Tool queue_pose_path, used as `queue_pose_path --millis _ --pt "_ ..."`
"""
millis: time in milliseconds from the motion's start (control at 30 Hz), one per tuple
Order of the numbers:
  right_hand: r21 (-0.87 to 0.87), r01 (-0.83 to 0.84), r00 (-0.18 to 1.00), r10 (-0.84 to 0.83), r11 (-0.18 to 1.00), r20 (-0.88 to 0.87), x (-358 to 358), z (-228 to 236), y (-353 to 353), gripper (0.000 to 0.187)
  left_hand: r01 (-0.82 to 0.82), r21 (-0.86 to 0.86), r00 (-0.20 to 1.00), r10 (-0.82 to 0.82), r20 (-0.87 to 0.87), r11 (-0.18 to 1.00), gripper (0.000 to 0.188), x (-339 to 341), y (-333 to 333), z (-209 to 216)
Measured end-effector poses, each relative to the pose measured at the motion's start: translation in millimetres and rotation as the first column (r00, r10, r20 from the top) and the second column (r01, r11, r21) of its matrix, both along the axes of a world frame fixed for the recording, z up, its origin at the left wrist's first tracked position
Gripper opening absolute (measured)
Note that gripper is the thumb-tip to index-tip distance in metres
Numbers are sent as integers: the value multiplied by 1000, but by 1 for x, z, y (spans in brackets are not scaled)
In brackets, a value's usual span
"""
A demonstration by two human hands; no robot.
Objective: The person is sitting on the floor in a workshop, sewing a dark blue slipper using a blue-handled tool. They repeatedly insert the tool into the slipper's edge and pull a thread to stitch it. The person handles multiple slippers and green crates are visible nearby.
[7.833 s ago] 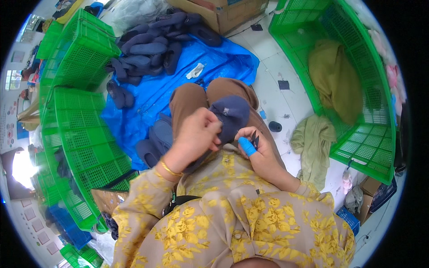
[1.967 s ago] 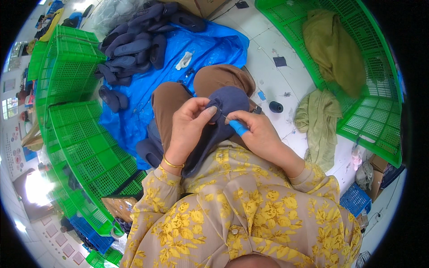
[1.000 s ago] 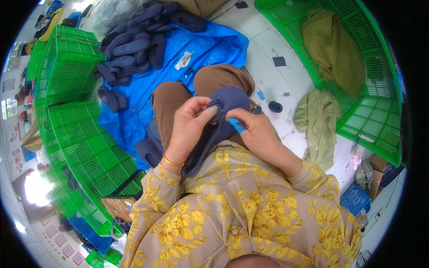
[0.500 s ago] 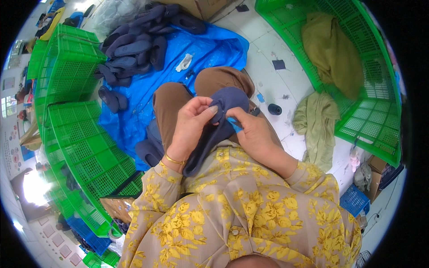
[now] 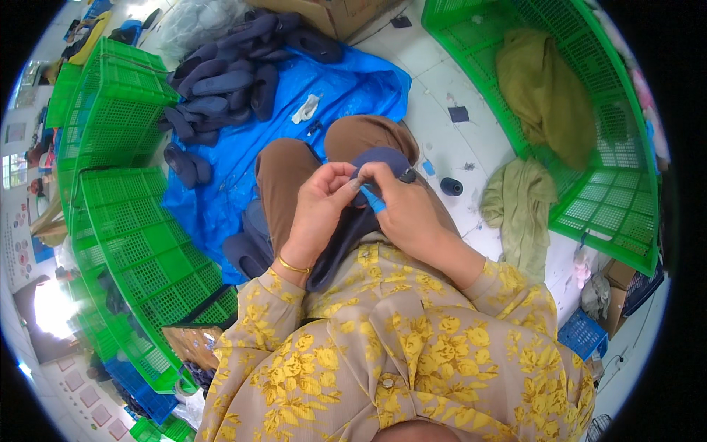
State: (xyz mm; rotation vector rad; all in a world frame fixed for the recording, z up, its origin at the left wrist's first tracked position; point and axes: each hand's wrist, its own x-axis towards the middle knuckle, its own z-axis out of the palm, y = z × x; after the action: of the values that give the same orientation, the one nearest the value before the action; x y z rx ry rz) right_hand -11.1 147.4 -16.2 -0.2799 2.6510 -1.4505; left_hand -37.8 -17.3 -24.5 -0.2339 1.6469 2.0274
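A navy slip-on shoe (image 5: 381, 155) lies across my lap, its sole end toward my knees and its dark rim running down between my wrists. My left hand (image 5: 324, 202) pinches the shoe's edge between thumb and fingers. Against those fingertips, my right hand (image 5: 405, 210) is closed, thumb and forefinger together at the same spot. Something bright blue (image 5: 373, 197) shows at the right fingers; whether it is finger tape or a tool is unclear. A small dark end (image 5: 407, 175) sticks out beyond that hand. What the right fingertips pinch is hidden.
Several navy shoes (image 5: 221, 82) are heaped on a blue plastic sheet (image 5: 368, 81). Green crates (image 5: 147, 228) line my left; another green crate (image 5: 611, 214) at right holds olive cloth (image 5: 549, 96). Pale green cloth (image 5: 521, 199) hangs beside it. A dark thread spool (image 5: 451, 186) lies on the floor.
My right hand has moved left and slightly up, bringing its fingertips together with the left ones over the shoe. The left hand keeps its pinch.
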Motion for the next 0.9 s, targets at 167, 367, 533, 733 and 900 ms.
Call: queue_pose_path --millis 167,367,533,733,900 --pt "63 -145 989 144 987 22 -8 0 12 32 14 -84 999 -18 -44 996 20 2 -2 -1" --pt "262 -60 920 155 963 -360 -4 3 12 31 -44 -141 974 11 -228 989 16 7 7 -19" --pt "-293 -22 813 -153 956 -561 -26 21 5 24 -42 -229 971 -14 -238 972 12 11 8 -18" --pt "-804 223 974 -89 552 209 -15 65 27 3 -108 -419 920 -69 -385 901 18 9 8 -19" --pt "-845 5 1000 5 535 10 8 118 62 3 -125 -562 835 -219 -505 817 20 9 10 -9"
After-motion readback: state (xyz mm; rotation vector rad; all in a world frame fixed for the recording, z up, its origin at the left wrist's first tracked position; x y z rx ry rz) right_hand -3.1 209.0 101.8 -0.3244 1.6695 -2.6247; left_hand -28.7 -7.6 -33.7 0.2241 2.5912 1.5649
